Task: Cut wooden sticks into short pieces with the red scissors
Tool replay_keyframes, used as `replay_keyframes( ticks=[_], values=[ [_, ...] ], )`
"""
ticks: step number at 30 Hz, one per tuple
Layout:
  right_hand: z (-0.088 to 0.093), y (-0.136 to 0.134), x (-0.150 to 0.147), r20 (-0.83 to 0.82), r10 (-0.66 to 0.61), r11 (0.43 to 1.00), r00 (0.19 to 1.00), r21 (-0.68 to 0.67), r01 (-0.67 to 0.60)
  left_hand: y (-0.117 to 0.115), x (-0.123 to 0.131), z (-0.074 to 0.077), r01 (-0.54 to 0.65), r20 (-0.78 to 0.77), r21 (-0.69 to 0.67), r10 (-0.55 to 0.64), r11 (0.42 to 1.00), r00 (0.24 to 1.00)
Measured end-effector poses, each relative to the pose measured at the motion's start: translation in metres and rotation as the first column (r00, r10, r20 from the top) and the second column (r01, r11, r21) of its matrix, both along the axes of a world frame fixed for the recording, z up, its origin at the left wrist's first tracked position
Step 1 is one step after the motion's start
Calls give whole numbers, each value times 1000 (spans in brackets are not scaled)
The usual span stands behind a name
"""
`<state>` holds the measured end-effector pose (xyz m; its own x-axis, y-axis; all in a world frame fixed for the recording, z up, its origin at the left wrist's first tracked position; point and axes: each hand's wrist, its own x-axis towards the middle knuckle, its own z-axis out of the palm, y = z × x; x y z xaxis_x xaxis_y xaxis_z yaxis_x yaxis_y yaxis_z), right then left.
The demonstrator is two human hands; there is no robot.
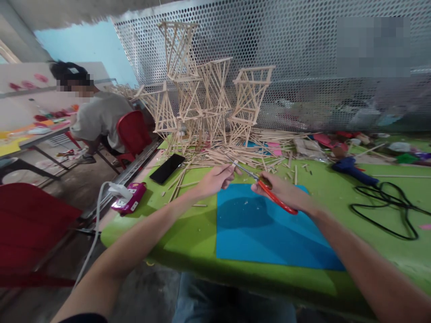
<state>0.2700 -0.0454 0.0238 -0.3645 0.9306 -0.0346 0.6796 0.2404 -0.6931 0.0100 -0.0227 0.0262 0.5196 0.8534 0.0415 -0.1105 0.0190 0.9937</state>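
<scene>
My right hand [281,188] is closed around the red-handled scissors [276,197], whose blades point up and left toward my other hand. Just left of the blade tips, my left hand [218,178] pinches a short pale wooden stick [235,163], mostly covered by the fingers. Whether the blades touch the stick I cannot tell. Under both hands lies a blue sheet [262,244] with a few tiny scraps on it. Behind them, a pile of loose wooden sticks [232,156] spreads over the green tabletop [161,229].
Tall lattice towers of sticks [188,96] stand at the back against a perforated metal panel [303,49]. A phone [167,168] and a purple power strip [129,198] lie left. Right is a blue glue gun [353,171] with a black cord. A person [104,112] sits beyond.
</scene>
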Motion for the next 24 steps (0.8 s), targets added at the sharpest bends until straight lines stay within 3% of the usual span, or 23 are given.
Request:
replay_keyframes(
  ticks=[5, 17, 24],
  values=[
    [2, -1, -6, 36, 28, 998, 999, 51, -30, -5, 3, -2, 30, 37, 32, -31, 999, 999],
    [6, -7, 7, 89, 156, 988, 984, -34, -154, -15, 7, 6, 22, 4, -45, -22, 999, 1000],
    [23, -19, -3, 97, 162, 985, 982, -71, -155, -11, 8, 2, 24, -36, -6, -24, 1000, 999]
  ],
)
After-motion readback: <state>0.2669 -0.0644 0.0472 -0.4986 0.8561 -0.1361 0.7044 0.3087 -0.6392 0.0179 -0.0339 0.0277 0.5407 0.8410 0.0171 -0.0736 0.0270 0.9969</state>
